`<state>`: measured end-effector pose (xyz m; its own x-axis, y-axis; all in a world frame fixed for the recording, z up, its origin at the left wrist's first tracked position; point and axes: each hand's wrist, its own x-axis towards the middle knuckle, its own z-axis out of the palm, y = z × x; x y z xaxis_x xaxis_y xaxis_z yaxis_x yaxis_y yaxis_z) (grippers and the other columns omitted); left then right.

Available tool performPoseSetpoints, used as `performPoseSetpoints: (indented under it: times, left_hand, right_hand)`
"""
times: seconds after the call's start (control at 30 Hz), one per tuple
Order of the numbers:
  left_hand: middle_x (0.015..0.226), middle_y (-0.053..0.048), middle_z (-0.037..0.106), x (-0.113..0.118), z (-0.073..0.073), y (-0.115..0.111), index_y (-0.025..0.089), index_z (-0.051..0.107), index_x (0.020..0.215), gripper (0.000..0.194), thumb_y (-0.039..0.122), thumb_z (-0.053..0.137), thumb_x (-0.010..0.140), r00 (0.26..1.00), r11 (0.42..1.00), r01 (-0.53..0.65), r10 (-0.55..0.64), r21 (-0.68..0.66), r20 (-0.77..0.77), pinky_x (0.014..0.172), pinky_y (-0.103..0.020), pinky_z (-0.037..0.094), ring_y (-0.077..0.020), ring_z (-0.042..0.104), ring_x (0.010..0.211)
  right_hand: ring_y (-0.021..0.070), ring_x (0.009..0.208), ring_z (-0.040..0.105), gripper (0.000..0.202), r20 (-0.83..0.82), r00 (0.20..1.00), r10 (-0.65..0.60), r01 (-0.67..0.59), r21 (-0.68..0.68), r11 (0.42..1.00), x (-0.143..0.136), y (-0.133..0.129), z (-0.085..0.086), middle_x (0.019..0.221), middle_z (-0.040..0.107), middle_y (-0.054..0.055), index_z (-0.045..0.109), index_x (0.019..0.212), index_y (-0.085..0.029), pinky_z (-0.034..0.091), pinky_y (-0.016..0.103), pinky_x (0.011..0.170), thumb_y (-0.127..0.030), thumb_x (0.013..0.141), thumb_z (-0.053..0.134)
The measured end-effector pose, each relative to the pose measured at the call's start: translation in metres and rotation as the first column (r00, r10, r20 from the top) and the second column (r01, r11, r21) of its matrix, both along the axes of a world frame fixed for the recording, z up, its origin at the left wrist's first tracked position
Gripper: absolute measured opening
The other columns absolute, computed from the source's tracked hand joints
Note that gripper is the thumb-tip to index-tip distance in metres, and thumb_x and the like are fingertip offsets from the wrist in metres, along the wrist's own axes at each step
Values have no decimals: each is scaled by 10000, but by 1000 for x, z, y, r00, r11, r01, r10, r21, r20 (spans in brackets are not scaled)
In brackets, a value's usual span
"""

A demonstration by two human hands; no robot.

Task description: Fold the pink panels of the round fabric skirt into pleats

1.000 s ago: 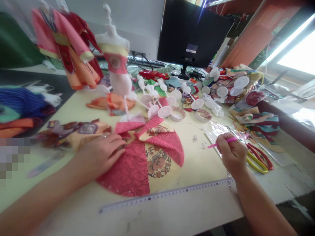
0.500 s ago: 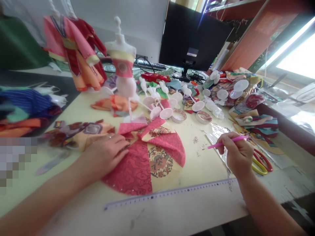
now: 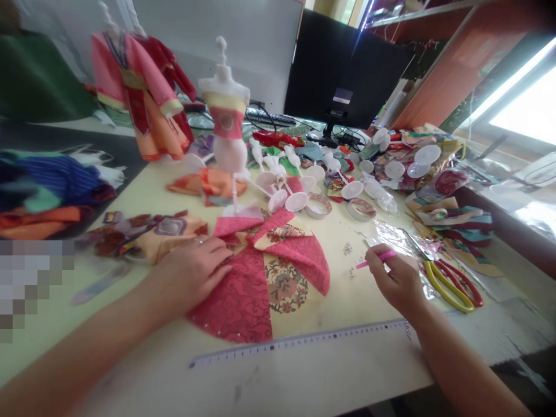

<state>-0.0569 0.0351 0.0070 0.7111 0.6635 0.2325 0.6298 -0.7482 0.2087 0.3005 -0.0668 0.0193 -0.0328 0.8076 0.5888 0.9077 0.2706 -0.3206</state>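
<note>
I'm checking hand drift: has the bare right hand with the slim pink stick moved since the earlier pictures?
Yes: the right hand has moved leftward, away from the curved yellow tool handle, uncovering more of it.

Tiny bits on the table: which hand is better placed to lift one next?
Probably the right hand: it holds a pink stick near the bits, while the left hand rests on the red cloth.

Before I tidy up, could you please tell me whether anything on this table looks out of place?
Several white mannequins lie tipped over behind the red patterned cloth, which looks odd because another mannequin stands upright.
</note>
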Motion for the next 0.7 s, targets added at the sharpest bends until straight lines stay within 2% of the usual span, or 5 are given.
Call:
performPoseSetpoints:
  times: [0.3, 0.47, 0.7]
  left_hand:
    - [1047, -112, 633, 0, -1, 0, 156, 640, 992, 359, 365, 358, 917, 999, 1000, -3, 4, 27, -35, 828, -431, 469, -273, 597, 932]
    - [1044, -110, 637, 0, -1, 1, 158, 642, 992, 370, 367, 345, 920, 999, 1000, 6, -5, 31, -44, 846, -423, 464, -258, 595, 924]
    - [1047, -105, 644, 4, 6, -7, 167, 632, 998, 301, 337, 401, 906, 998, 1000, -15, 15, 2, 67, 865, -429, 457, -270, 584, 979]
  right_hand:
    - [94, 471, 470, 214, -33, 999, -6, 6, 19, 1000, 1, 0, 0, 597, 553, -15, 537, 663, -169, 356, 238, 501, -197, 872, 499]
    - [105, 518, 485, 258, -142, 990, -17, 26, 62, 998, 2, -4, 5, 641, 564, 2, 525, 620, -173, 363, 252, 515, -204, 876, 516]
    - [114, 526, 505, 249, -353, 934, 45, -30, 48, 998, -11, -11, 20, 620, 541, -2, 556, 648, -177, 397, 252, 491, -209, 892, 520]
